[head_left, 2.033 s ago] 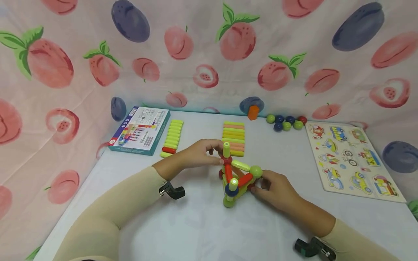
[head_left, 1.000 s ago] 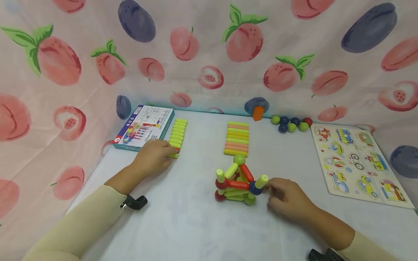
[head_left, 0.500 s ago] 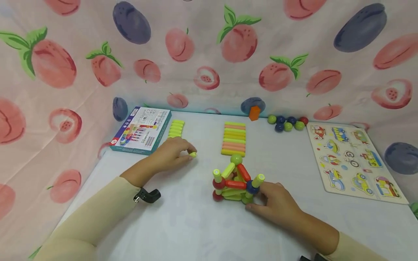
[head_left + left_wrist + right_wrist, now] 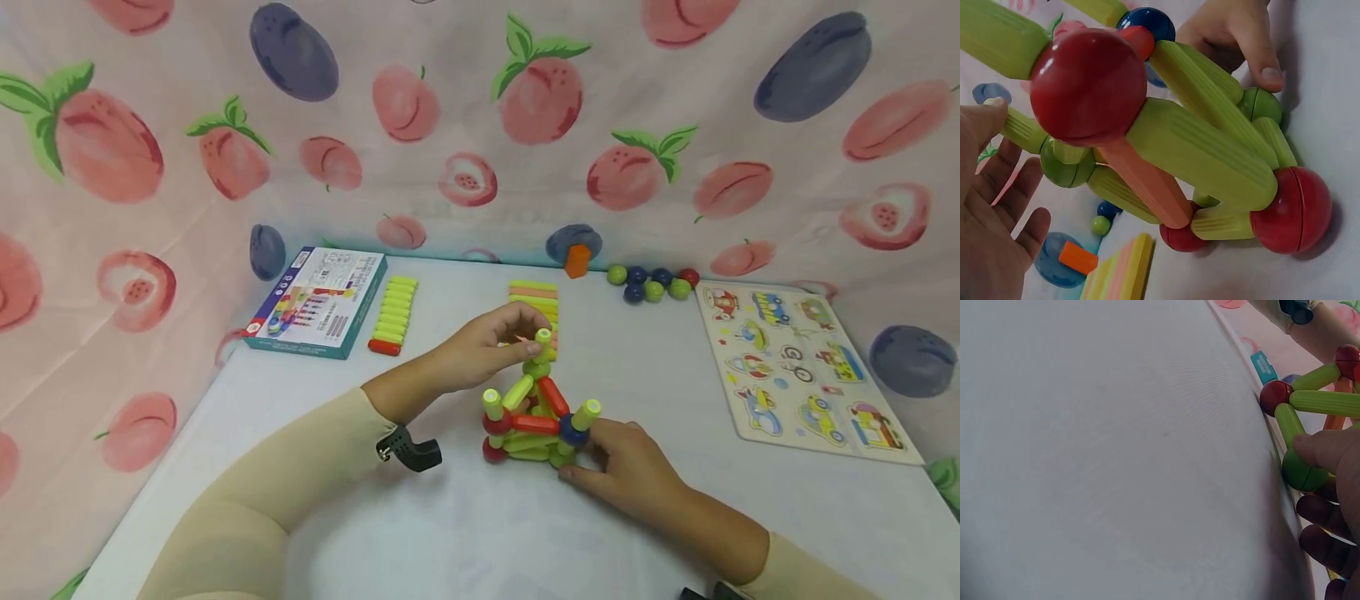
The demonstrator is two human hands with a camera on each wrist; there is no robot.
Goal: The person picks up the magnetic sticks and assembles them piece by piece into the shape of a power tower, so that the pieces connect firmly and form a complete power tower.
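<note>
A triangular frame of magnetic sticks and balls (image 4: 535,424) stands on the table, with red, blue and green balls at its corners. My left hand (image 4: 495,346) pinches a short yellow-green stick (image 4: 542,343) that stands upright on the green ball (image 4: 536,369) at the far corner. Similar short sticks rise from the upper red ball (image 4: 496,422) and the blue ball (image 4: 574,429). My right hand (image 4: 637,475) holds the near right corner, thumb and fingers about the lower green ball (image 4: 1304,470). Its fingertips are partly hidden behind the frame in the head view.
Left of the frame lies a row of short sticks (image 4: 394,312), beside a toy box (image 4: 318,302). Longer sticks (image 4: 534,296) lie behind the frame. Several loose balls (image 4: 654,283), an orange block (image 4: 577,261) and a picture board (image 4: 806,371) sit at the back and right.
The frame was turned. My left hand went to the short-stick row, took a yellow-green stick, and brought it right to the far green ball. My right hand moved onto the near right corner.
</note>
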